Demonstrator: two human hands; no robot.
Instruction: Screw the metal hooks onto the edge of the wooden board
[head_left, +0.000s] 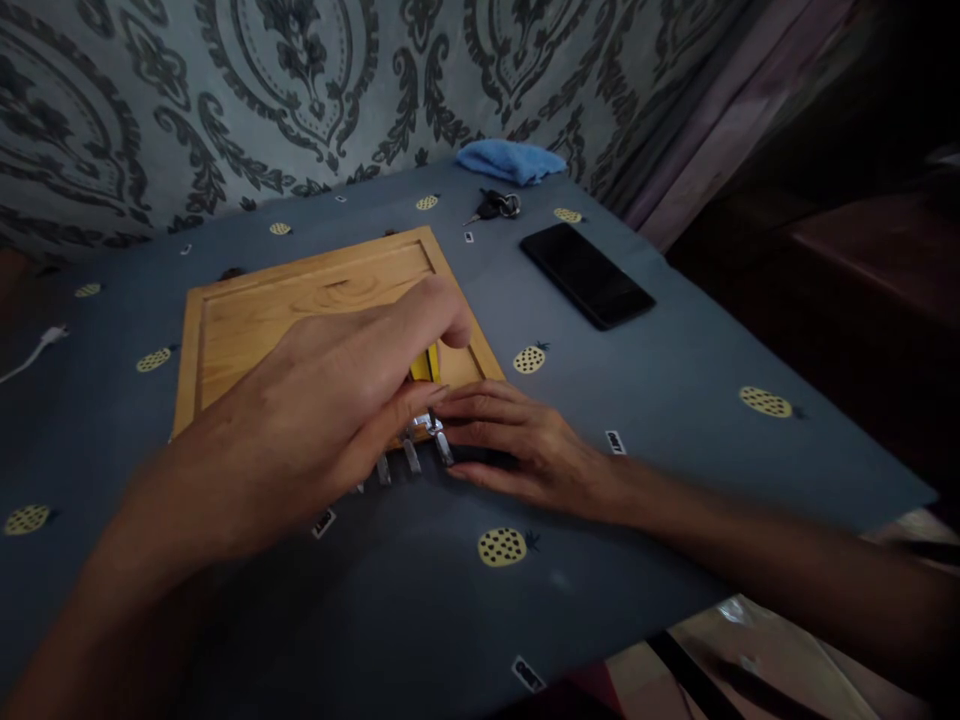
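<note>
A wooden tray (pixel 247 320) lies on the grey-blue tablecloth (pixel 675 400). My left hand (pixel 322 410) reaches over its near right corner, fingers curled over a yellow-handled thing (pixel 427 365) with several metal prongs or blades (pixel 411 455) sticking out toward me; most of it is hidden under the hand. My right hand (pixel 517 440) rests flat on the cloth just right of the prongs, fingers stretched out and touching the metal ends.
A black phone (pixel 586 274) lies face up at the back right. Keys (pixel 495 206) and a folded blue cloth (pixel 510 160) sit near the patterned wall. A white cable (pixel 37 350) shows at the left. The table's edge runs along the right and front.
</note>
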